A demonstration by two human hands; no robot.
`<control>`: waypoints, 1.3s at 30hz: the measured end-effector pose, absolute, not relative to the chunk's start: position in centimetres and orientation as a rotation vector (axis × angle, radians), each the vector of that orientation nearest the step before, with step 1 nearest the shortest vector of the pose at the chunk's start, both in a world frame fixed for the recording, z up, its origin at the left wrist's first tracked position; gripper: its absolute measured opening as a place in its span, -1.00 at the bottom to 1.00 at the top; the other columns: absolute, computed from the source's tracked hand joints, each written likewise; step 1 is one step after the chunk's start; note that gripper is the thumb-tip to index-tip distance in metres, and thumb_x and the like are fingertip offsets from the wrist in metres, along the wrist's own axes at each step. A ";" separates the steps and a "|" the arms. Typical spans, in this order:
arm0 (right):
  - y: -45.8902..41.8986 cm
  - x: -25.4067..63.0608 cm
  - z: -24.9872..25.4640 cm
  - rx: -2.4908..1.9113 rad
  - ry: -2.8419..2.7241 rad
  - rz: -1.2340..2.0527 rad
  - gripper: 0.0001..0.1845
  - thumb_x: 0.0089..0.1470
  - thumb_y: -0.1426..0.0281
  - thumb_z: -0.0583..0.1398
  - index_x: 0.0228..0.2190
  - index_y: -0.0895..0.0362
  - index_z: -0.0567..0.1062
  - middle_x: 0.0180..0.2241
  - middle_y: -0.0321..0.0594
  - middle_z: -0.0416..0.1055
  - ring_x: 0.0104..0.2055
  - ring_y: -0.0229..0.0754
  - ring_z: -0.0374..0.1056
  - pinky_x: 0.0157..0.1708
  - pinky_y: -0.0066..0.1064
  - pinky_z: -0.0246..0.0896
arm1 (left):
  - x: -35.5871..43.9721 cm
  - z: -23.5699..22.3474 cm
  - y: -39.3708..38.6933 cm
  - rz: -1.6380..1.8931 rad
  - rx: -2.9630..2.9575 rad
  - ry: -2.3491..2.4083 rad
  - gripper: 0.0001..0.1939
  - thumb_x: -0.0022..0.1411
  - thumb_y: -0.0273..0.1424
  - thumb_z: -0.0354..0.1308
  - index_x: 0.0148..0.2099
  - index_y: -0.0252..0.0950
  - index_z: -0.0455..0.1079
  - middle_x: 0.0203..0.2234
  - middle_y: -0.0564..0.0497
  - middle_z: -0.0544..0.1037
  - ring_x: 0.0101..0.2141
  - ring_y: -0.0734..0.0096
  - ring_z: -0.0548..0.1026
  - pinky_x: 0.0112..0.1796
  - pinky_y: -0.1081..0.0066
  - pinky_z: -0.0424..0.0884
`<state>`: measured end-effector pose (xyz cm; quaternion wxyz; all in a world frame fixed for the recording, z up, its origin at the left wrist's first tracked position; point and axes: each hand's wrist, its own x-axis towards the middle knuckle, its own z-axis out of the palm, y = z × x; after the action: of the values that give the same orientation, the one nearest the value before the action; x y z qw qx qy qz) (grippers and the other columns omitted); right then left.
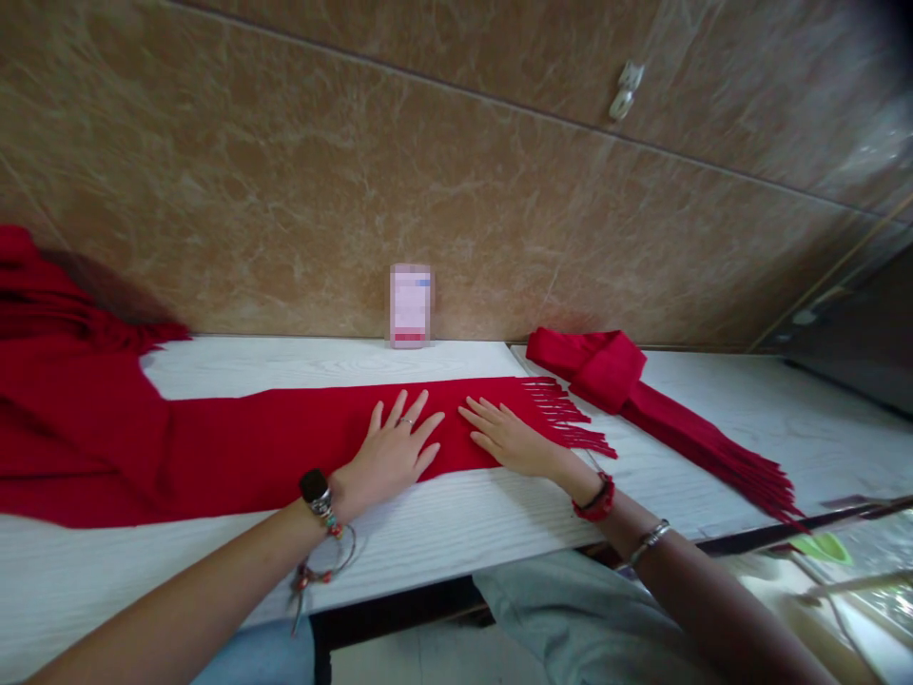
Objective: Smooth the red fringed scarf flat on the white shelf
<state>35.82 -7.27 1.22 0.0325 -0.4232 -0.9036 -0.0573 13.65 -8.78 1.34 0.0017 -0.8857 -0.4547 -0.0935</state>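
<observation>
A long red scarf [249, 447] lies spread flat across the white table, its fringed end toward the right. My left hand [391, 445] rests on the scarf with fingers spread, a ring on one finger. Just right of it, my right hand [510, 436] lies flat on the same cloth near the fringe [560, 409]. Neither hand grips the fabric. Beyond the fringe, a second red scarf [617, 376], folded over on itself with a fringed tail, lies at an angle.
A heap of red cloth [64, 381] covers the table's left end. A phone [410, 306], its screen blurred, leans upright against the brown marbled wall [300, 171]. The white table [456, 523] has its front edge close to my lap. A green item [822, 546] sits lower right.
</observation>
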 end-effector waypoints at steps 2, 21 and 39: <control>-7.1 36.4 0.7 -1.311 -2.780 -0.203 -0.51 0.23 0.37 -0.14 0.16 0.22 0.06 0.21 0.07 -0.06 0.24 -0.02 -0.16 0.09 0.00 -0.03 | 13.4 0.9 -8.3 -0.197 -2.750 -1.502 -0.50 0.29 -0.21 -0.17 0.24 -0.22 0.02 0.22 -0.24 -0.03 0.18 -0.21 -0.08 -0.01 -0.24 -0.04; -3.9 31.1 1.0 -1.275 -2.765 -0.193 -0.49 0.22 0.31 -0.10 0.14 0.27 0.09 0.20 0.10 -0.03 0.23 0.04 -0.13 0.06 0.02 0.02 | 13.7 0.5 -8.1 -0.132 -2.706 -1.671 -0.32 0.23 -0.09 -0.19 0.27 -0.42 -0.07 0.24 -0.19 -0.09 0.20 -0.07 -0.15 0.08 -0.11 -0.13; -2.1 37.6 0.6 -1.492 -2.614 -0.452 -0.52 0.22 0.40 -0.13 0.11 0.36 0.14 0.17 0.24 -0.01 0.22 0.11 -0.12 0.04 0.05 0.04 | 13.8 0.6 -8.2 -0.172 -2.698 -1.710 -0.28 0.22 -0.07 -0.19 0.27 -0.45 -0.09 0.24 -0.19 -0.09 0.20 -0.12 -0.16 0.09 -0.09 -0.13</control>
<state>37.61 -2.12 0.61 0.0488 -0.4897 -0.8578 -0.1482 13.77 -8.20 0.60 -0.0284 -0.8431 -0.5344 -0.0538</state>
